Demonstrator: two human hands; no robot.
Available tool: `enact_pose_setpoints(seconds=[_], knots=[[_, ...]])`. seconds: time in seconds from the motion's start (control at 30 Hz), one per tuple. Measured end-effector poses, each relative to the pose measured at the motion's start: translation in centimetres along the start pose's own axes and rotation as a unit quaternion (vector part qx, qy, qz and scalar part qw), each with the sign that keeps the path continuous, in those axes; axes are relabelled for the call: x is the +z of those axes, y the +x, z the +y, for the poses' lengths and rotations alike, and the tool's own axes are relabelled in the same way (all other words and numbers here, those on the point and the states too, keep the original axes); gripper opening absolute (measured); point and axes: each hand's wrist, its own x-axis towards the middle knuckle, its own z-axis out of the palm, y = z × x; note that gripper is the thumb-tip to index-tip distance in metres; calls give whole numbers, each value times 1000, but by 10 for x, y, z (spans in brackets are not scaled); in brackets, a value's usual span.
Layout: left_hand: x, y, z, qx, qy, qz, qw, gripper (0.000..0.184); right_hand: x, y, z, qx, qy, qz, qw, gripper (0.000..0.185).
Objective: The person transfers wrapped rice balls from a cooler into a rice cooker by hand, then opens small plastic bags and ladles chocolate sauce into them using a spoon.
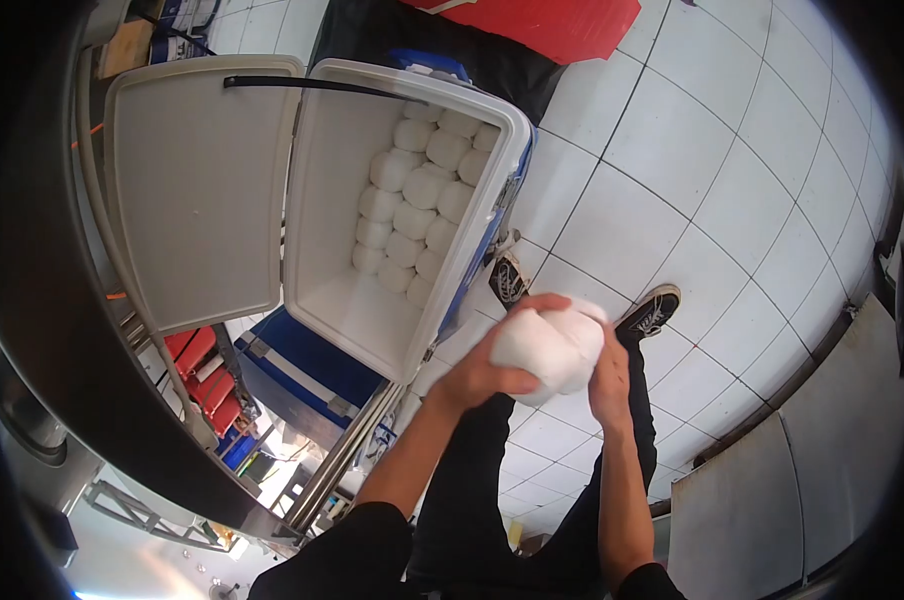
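Workpiece: white rounded pieces (552, 345), at least 2, pressed together; the exact count cannot be told. Location: raised above the floor, in front of the person's legs, just to the right of the open box.

Left hand (472, 378): grip closed on the left side of the pieces, thumb across the near face, fingers over the far edge. Right hand (610, 378): palm and fingers set against the right side. The pieces are held between the 2 hands.

Insulated box (327, 200): open, pale interior, blue outer wall. Similar white balls (420, 190) are stacked in rows along the right side of its interior. The lid (197, 200) is swung out to the left; a black strap (272, 82) runs from the lid to the box.

Surroundings: white tiled floor (712, 170); 2 dark shoes (652, 312) on the tiles; a blue container (302, 360) just beside the box; a red panel (562, 25) beyond it; metal cabinets (742, 490) at the right.
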Motion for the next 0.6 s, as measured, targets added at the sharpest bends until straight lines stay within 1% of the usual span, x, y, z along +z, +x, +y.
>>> enact_pose_setpoints(seconds=[0.03, 0.1, 0.13, 0.17, 0.2, 0.23, 0.33, 0.37, 0.43, 0.47, 0.53, 0.6], knots=[[8, 0, -4, 4, 67, 23, 997, 91, 2, -9, 11, 79, 156, 6, 985, 61], [20, -1, -11, 6, 200, 67, 977, 88, -8, -12, 24, 104, 199, -48, 973, 73], [25, -1, -22, 52, 307, 105, 945, 85, -13, -15, 31, 118, 223, -74, 965, 79], [29, -2, -36, 96, 409, 141, 896, 82, -17, -19, 40, 116, 227, -83, 963, 87], [34, -3, -43, 140, 506, 174, 833, 79, -19, -19, 45, 112, 231, -93, 962, 94], [45, -9, -45, 61, 531, 205, 820, 78, -20, -20, 50, 107, 235, -103, 961, 102], [38, -9, -57, 123, 616, 195, 753, 77, -22, -19, 45, 135, 175, -98, 970, 121], [38, -10, -59, 111, 629, 186, 747, 76, -25, -17, 43, 156, 233, -108, 954, 118], [38, -12, -59, 89, 652, 168, 734, 74, -29, -18, 38, 172, 188, -125, 959, 114], [36, -13, -55, 87, 663, 137, 731, 75, -31, -17, 38, 179, 164, -134, 961, 112], [31, -16, -34, 80, 682, 73, 724, 76, -35, -15, 40, 185, 196, -136, 953, 108], [-14, -3, -3, 217, 542, 67, 809, 74, -48, -9, 47, 177, 215, -143, 950, 104]])
